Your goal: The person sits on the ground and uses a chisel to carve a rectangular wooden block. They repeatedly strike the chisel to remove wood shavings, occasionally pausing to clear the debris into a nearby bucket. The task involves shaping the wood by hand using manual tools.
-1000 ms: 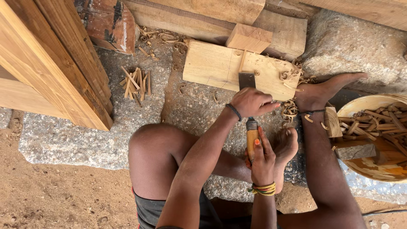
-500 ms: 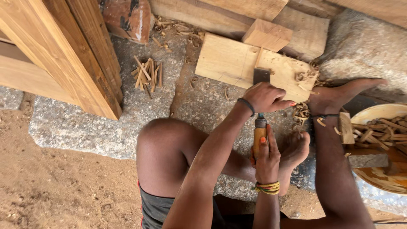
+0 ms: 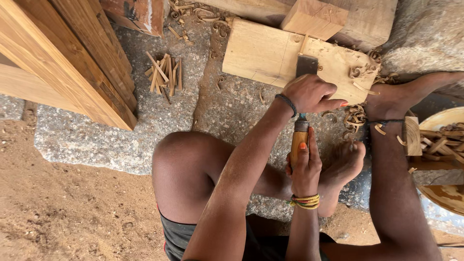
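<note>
At the far left we see a stack of long timber beams (image 3: 63,63) lying slantwise over a grey stone slab (image 3: 111,135), with sandy ground (image 3: 58,212) below it. Just right of the beams, a small heap of thin wooden sticks (image 3: 164,72) lies on the slab. Further right, near the top, a pale flat board (image 3: 270,58) rests on the stone, a smaller wooden block (image 3: 314,17) on its upper edge. The chisel (image 3: 300,121) stands nearly upright in view, its dark blade (image 3: 306,65) set on the board. Our left hand (image 3: 311,94), with a dark band at the wrist, is folded tightly over the metal shaft just below the blade, one finger stretched out to the right. Our right hand (image 3: 305,166), bangles at the wrist, is wrapped firmly around the wooden handle (image 3: 298,145) lower down, thumb laid along it. Right of the hands, curled wood shavings (image 3: 355,116) lie scattered near the board's corner, between two bare feet: one foot (image 3: 396,99) presses against the board's right end, the other (image 3: 340,169) rests on the stone. At the far right edge, a round basin (image 3: 447,118) holds more wood pieces.
</note>
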